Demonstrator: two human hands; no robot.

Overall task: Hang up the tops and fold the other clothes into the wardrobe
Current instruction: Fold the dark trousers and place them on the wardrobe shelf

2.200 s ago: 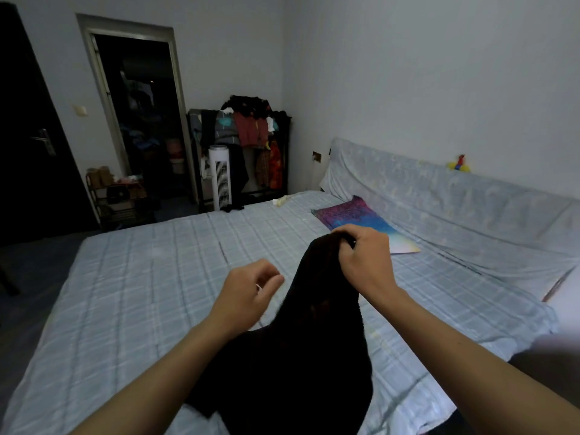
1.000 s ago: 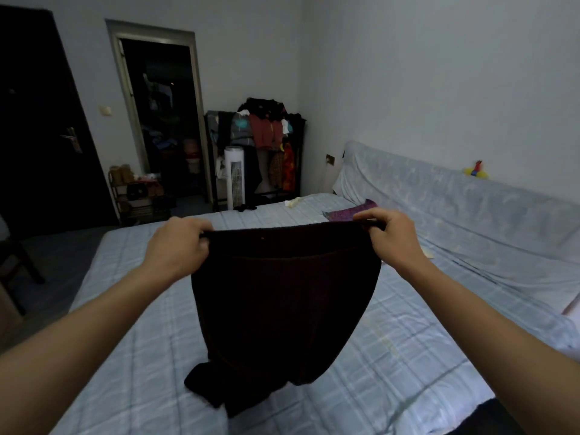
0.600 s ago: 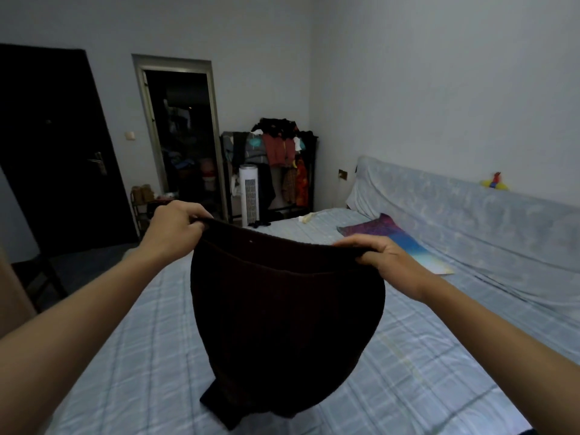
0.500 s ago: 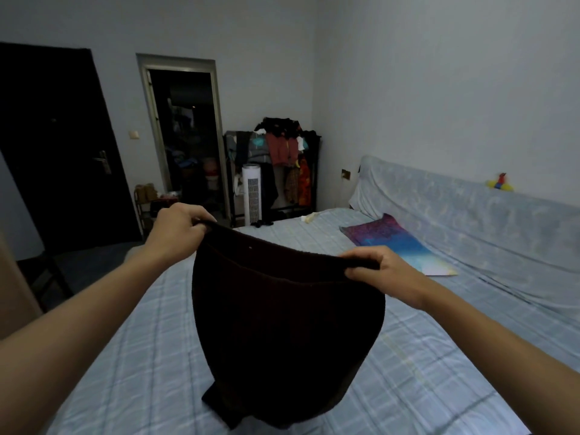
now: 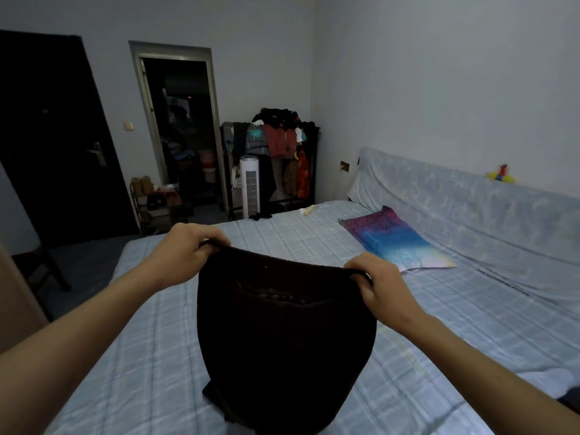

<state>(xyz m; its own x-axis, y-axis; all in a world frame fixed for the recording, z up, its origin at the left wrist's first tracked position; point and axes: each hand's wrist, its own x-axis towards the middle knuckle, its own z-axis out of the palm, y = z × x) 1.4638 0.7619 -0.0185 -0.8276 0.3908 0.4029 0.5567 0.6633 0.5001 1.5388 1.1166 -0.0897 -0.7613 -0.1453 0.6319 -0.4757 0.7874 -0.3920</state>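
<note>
Left hand (image 5: 188, 251) now on likely trousers (image 5: 282, 340)

Dim room, pale walls (image 5: 439, 73); checked-sheet bed (image 5: 470, 309); dark door (image 5: 56, 152) left; open doorway (image 5: 182, 120); white tower fan (image 5: 250, 186) beyond.

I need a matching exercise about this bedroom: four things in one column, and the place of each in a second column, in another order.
1 garment
2 pillow
3 tower fan
4 toy

A on top of the headboard
B in front of the clothes rack
C lying flat on the bed
D held up by the left hand and right hand

Pairs: 1-D, 2-C, 3-B, 4-A
</note>
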